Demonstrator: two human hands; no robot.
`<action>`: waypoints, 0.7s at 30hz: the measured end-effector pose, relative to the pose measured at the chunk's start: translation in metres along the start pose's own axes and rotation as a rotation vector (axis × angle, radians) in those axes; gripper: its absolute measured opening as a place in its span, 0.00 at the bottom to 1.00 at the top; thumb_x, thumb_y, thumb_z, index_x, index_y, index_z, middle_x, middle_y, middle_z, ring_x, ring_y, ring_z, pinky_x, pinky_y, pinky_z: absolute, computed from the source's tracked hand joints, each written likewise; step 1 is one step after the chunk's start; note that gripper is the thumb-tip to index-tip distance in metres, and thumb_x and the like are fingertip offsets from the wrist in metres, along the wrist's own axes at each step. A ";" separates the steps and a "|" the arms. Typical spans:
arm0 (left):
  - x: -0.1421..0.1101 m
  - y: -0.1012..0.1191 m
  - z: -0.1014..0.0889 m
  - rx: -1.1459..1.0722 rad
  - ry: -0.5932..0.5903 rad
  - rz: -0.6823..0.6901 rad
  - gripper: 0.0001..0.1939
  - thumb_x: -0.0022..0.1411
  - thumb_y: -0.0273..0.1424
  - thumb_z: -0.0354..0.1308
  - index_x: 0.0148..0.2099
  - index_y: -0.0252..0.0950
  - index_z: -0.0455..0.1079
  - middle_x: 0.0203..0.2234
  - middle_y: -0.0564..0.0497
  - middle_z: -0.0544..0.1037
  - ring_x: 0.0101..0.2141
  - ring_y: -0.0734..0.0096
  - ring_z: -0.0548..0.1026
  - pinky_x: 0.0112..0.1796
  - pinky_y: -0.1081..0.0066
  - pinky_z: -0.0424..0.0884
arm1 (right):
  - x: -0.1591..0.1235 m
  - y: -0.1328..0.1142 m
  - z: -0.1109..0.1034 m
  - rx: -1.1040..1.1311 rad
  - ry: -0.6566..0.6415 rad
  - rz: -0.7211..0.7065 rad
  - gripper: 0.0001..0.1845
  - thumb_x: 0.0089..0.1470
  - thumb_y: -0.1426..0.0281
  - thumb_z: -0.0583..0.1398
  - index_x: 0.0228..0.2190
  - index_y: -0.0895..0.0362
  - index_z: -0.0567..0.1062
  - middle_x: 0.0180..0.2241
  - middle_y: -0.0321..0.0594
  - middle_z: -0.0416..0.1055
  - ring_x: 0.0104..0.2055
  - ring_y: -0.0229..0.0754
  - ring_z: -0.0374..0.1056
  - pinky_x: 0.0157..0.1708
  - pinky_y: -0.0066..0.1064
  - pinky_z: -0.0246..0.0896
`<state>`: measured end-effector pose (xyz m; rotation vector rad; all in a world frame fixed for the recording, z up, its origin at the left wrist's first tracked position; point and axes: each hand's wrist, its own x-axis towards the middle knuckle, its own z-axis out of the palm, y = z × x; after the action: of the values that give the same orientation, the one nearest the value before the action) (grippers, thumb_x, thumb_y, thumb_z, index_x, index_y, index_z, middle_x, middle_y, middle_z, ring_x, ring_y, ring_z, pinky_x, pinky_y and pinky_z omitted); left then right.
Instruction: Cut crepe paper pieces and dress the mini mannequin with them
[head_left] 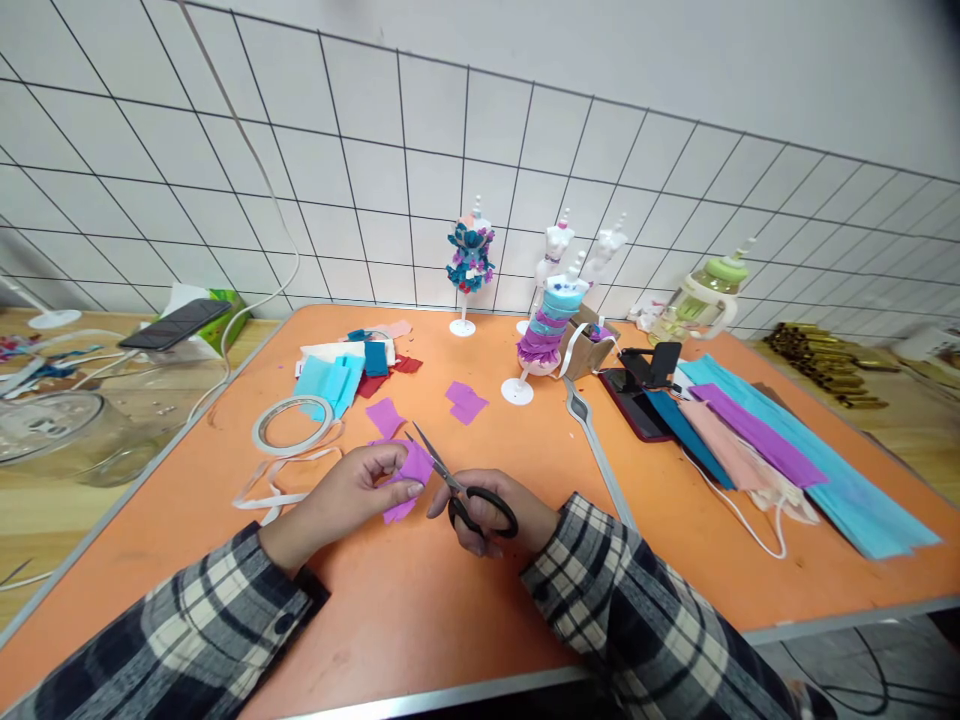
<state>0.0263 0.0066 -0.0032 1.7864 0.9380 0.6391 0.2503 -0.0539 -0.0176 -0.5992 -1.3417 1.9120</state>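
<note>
Between the thumb and fingers of my left hand (352, 495) is a small purple fabric piece (418, 464). My right hand (499, 510) grips black-handled scissors (442, 468), fingers through the loops. Their blades are parted and point up and left, at the top edge of the held piece; whether they touch it I cannot tell. Just beyond lie a purple scrap (385, 417) and another purple scrap (466, 402) on the orange table (427, 620). Left of my left hand sits a roll of white tape (264, 432), with a loose white strip (271, 500) below it.
Small dress forms stand at the back, one in a purple and blue dress (551, 320), one covered in teal flowers (471, 255). Folded coloured fabric strips (795, 450) and a phone (634, 405) lie right. Blue fabric (330, 382) lies left. A green-lidded bottle (701, 300) stands back right.
</note>
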 end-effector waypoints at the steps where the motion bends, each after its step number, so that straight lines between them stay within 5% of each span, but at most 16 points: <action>1: 0.000 0.000 0.000 -0.001 -0.002 0.003 0.19 0.55 0.41 0.63 0.22 0.37 0.60 0.17 0.58 0.64 0.21 0.75 0.62 0.23 0.75 0.60 | 0.000 0.000 0.000 0.002 -0.002 -0.002 0.31 0.53 0.45 0.62 0.40 0.61 0.74 0.18 0.28 0.63 0.15 0.29 0.54 0.12 0.20 0.45; 21: -0.001 0.002 -0.001 -0.035 -0.055 0.010 0.18 0.56 0.41 0.63 0.23 0.37 0.62 0.17 0.58 0.66 0.20 0.75 0.63 0.22 0.76 0.62 | -0.001 -0.001 0.000 -0.013 -0.002 0.035 0.33 0.53 0.44 0.62 0.42 0.62 0.75 0.17 0.28 0.63 0.14 0.28 0.52 0.11 0.20 0.44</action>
<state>0.0257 0.0055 -0.0011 1.7697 0.8763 0.6061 0.2513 -0.0549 -0.0165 -0.6312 -1.3547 1.9340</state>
